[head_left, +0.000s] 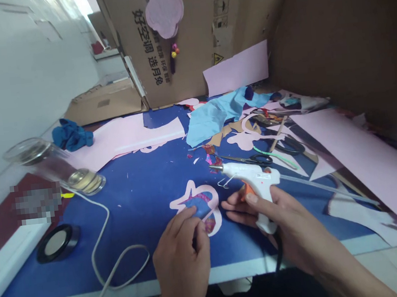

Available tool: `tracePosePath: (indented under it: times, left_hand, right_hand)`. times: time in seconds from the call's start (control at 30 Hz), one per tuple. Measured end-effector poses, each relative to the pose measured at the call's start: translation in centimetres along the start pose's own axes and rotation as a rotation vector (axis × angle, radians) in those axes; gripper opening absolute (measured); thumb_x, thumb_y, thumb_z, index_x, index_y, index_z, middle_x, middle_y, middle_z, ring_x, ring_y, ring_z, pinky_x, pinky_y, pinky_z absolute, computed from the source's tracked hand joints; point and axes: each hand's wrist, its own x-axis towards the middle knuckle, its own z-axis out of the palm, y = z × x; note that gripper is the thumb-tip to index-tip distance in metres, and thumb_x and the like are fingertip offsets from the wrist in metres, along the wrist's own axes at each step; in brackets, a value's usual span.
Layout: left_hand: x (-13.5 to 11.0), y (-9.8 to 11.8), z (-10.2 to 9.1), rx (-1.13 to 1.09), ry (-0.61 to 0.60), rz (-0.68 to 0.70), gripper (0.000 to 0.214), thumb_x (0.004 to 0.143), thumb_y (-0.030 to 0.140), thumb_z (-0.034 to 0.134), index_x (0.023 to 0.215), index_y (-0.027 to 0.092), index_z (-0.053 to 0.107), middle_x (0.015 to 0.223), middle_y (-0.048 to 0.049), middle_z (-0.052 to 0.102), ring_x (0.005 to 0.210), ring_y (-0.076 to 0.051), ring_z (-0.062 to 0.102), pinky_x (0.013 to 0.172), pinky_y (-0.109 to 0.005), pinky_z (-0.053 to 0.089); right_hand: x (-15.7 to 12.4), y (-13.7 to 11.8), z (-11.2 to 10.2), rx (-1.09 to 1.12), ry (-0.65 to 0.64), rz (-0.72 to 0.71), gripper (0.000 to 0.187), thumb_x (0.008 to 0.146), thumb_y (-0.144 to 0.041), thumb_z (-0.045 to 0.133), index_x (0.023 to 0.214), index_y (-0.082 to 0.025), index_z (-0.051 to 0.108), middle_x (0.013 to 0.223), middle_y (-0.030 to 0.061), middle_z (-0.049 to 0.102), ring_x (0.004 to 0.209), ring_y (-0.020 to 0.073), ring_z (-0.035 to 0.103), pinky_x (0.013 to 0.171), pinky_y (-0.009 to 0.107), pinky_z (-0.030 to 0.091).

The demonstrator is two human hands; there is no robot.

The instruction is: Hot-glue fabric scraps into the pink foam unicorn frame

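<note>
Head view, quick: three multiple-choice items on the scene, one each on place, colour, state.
1. The hot glue gun is in: A) the left hand; B) the right hand; C) neither hand.
2. The work surface under the hands is: A) green; B) yellow; C) blue.
3. The clear glass tumbler is: A) upright; B) upside down; C) on its side.

1: B, the right hand wraps the grip.
2: C, blue shows around the pink paper cutout.
3: C, it lies along the surface with rim and base both showing.
</note>
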Motion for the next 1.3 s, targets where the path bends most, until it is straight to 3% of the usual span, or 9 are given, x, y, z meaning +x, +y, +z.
tracePosePath:
  times: [0.43, 0.73, 0.93, 1.07, 1.3]
  left_hand:
    - [-0.1, 0.0, 0.1, -0.011, -0.004, 0.020, 0.021, 0.099, 0.016, 0.057, 0.092, 0.028, 0.073, 0.117, -0.0007, 0.083, 0.106, -0.024, 0.080, 0.090, -0.040, 0.061]
    - [-0.2, 0.1, 0.1, -0.016, 0.003, 0.028, 0.021, 0.099, 0.016, 0.057, 0.092, 0.027, 0.074, 0.118, -0.0008, 0.083, 0.107, -0.025, 0.079, 0.090, -0.040, 0.062]
    - [-0.1, 0.2, -0.1, -0.035, 0.000, 0.069, 0.020, 0.099, 0.017, 0.060, 0.091, 0.028, 0.075, 0.118, -0.0007, 0.083, 0.108, -0.026, 0.078, 0.093, -0.042, 0.062]
    - [0.0, 0.3, 0.0, -0.050, 0.010, 0.097, 0.019, 0.097, 0.017, 0.063, 0.095, 0.029, 0.077, 0.118, -0.0011, 0.082, 0.109, -0.027, 0.077, 0.094, -0.043, 0.062]
    - [-0.2, 0.2, 0.1, -0.059, 0.019, 0.123, 0.014, 0.097, 0.018, 0.065, 0.098, 0.027, 0.076, 0.118, -0.0032, 0.082, 0.111, -0.028, 0.077, 0.096, -0.045, 0.062]
  right_hand:
    - [1.4, 0.5, 2.1, 0.098, 0.015, 0.010, 0.033, 0.084, -0.041, 0.093, 0.099, -0.017, 0.076, 0.104, 0.0094, 0.081, 0.112, 0.0316, 0.078, 0.104, 0.049, 0.064]
    - [1.0, 0.4, 1.5, 0.054, 0.035, -0.019, 0.036, 0.083, -0.043, 0.093, 0.104, -0.019, 0.078, 0.106, 0.0083, 0.079, 0.113, 0.0317, 0.076, 0.098, 0.046, 0.067]
    - [0.0, 0.4, 0.1, -0.126, 0.109, -0.029, 0.039, 0.086, -0.050, 0.090, 0.107, -0.019, 0.079, 0.116, 0.0121, 0.078, 0.119, 0.0338, 0.073, 0.085, 0.039, 0.071]
    - [-0.3, 0.5, -0.9, -0.200, 0.084, -0.026, 0.041, 0.088, -0.053, 0.086, 0.110, -0.019, 0.079, 0.117, 0.0128, 0.077, 0.120, 0.0342, 0.072, 0.082, 0.037, 0.071]
    - [-0.4, 1.0, -1.4, -0.179, 0.100, -0.027, 0.049, 0.084, -0.054, 0.089, 0.115, -0.017, 0.078, 0.115, 0.0138, 0.078, 0.117, 0.0343, 0.075, 0.080, 0.036, 0.070]
